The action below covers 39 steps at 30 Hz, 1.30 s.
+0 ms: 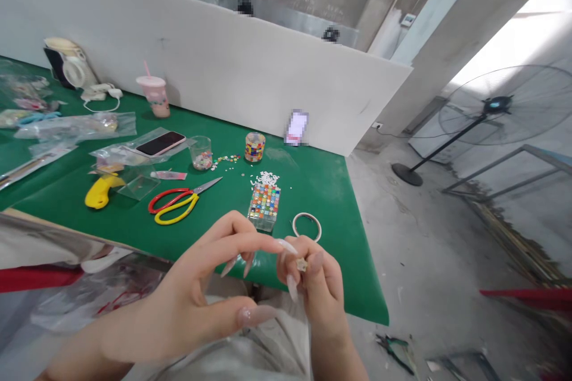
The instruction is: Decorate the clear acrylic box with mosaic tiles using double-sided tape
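Observation:
My right hand (319, 283) is pinched shut on a tiny pale tile piece (302, 264) held between thumb and fingertips, below the green table's front edge. My left hand (201, 297) reaches toward it, index finger stretched out with its long nail touching the right fingertips, other fingers loosely curled, holding nothing. Just beyond the hands, on the green table (330, 202), stands a clear block covered with coloured mosaic tiles (264, 206), and a small ring of tape (307, 227) lies beside it.
Red-and-yellow scissors (179, 202), a yellow cutter (100, 190), a phone (159, 143), a small cup of tiles (201, 152), a mosaic-covered jar (254, 146), a pink drink cup (154, 95), plastic bags and loose white tiles (267, 177) lie on the table. A white partition (223, 65) backs it. A standing fan (491, 113) is on the right.

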Each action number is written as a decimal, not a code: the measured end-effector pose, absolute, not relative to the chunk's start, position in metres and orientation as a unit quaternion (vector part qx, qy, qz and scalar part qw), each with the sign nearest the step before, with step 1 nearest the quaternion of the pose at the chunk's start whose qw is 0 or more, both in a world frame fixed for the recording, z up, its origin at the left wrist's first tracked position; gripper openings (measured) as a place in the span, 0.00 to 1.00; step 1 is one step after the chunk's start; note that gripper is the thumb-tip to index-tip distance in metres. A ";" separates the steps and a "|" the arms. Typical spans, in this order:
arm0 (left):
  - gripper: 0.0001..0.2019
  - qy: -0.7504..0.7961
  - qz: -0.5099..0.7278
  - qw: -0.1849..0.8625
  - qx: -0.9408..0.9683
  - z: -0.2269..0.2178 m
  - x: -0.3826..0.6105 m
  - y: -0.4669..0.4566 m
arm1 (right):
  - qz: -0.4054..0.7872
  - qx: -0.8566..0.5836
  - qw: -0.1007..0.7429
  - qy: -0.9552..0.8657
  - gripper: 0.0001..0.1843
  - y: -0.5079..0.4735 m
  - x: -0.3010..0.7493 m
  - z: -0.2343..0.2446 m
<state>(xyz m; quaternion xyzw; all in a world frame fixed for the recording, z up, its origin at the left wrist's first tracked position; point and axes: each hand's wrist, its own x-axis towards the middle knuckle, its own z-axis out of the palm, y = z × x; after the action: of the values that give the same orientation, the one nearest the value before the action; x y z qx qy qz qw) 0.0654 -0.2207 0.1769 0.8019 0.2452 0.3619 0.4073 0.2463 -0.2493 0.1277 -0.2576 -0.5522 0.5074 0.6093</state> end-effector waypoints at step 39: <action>0.19 0.211 0.412 -0.001 0.887 0.150 0.072 -0.220 | 0.511 -0.312 0.629 -0.495 0.22 -0.242 0.249 0.124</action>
<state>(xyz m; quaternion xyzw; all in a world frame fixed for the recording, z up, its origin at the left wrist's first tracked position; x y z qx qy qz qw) 0.0716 -0.2197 0.1499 0.8865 0.2115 0.4115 -0.0006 0.2488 -0.2418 0.1244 -0.3124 -0.4951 0.5113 0.6291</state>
